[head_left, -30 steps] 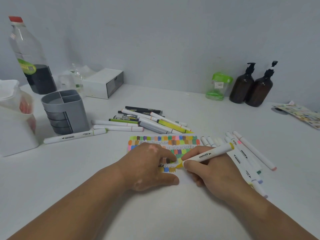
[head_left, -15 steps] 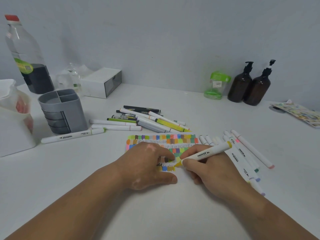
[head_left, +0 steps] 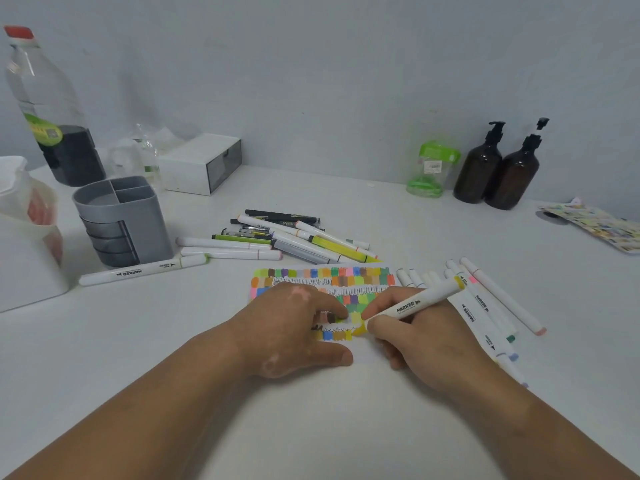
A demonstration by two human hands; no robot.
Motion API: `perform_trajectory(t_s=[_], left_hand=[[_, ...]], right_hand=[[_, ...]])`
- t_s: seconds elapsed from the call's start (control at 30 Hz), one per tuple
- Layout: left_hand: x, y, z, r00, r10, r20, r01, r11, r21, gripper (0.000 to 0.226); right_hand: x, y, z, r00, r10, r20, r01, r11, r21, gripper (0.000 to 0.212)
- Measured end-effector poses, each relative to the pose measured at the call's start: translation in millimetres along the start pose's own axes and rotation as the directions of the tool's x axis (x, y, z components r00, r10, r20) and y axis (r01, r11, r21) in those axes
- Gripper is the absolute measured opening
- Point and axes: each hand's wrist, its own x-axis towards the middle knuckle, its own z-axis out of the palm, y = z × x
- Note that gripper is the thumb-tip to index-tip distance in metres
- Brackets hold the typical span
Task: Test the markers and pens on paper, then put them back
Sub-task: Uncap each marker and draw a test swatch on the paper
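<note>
While our left hand [head_left: 294, 330] presses the paper [head_left: 346, 280] with fingers relaxed and spread, it hides many of the coloured patches. Our right hand [head_left: 429, 341] pinches a smooth white marker [head_left: 415, 304], yellow tip on the sheet, and covers part of the capped markers [head_left: 485, 306] beside it. Pens [head_left: 294, 240] lie heaped beyond the paper, near a grey, sectioned plastic holder [head_left: 121, 220].
</note>
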Motion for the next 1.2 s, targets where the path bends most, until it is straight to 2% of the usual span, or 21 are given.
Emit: perform_trajectory(t_s=[0.63, 0.73, 0.77, 0.83, 0.93, 1.0, 1.07, 1.13, 1.2], left_hand=[[0.3, 0.2, -0.8, 1.000, 0.001, 0.009, -0.001, 1.000, -0.007, 0.065], [0.4, -0.2, -0.3, 1.000, 0.002, 0.000, -0.002, 1.000, -0.003, 0.065], [0.5, -1.0, -0.1, 1.000, 0.002, -0.007, -0.002, 1.000, -0.006, 0.066], [-1.1, -1.0, -0.3, 1.000, -0.010, -0.028, 0.009, 0.999, -0.049, 0.068], [-3.4, -2.0, -2.8, 0.986, -0.044, -0.162, 0.011, 0.980, -0.201, 0.061], [-1.7, -3.8, -7.0, 0.964, -0.110, -0.243, 0.027, 0.946, -0.322, 0.041], [-0.3, -4.7, -10.9, 0.953, -0.209, -0.220, 0.061, 0.841, -0.538, 0.020], [-0.2, -4.7, -12.1, 0.953, -0.221, -0.209, 0.039, 0.769, -0.638, 0.023], [-1.9, -3.1, -11.2, 0.958, -0.184, -0.220, -0.004, 0.759, -0.651, 0.026]], right_hand=[[1.8, 2.9, 0.5, 1.000, -0.009, -0.020, 0.009, 1.000, -0.019, 0.004], [1.0, 2.8, 1.3, 0.999, -0.022, -0.032, 0.020, 0.998, -0.054, 0.018], [1.6, 2.8, 1.4, 0.997, -0.031, -0.069, 0.029, 0.999, -0.028, 0.018], [3.6, 3.1, -0.9, 0.988, -0.007, -0.151, 0.031, 0.986, 0.161, 0.015], [7.6, 1.4, -7.2, 0.978, 0.036, -0.207, 0.063, 0.890, 0.452, 0.004], [8.4, 1.9, -11.0, 0.980, 0.017, -0.199, 0.092, 0.846, 0.525, 0.005], [8.3, 2.6, -13.8, 0.985, -0.008, -0.174, 0.104, 0.829, 0.550, 0.014], [8.2, 3.0, -15.9, 0.988, -0.027, -0.150, 0.107, 0.820, 0.562, 0.019], [8.6, 2.4, -17.4, 0.992, -0.037, -0.124, 0.105, 0.791, 0.603, 0.011]])
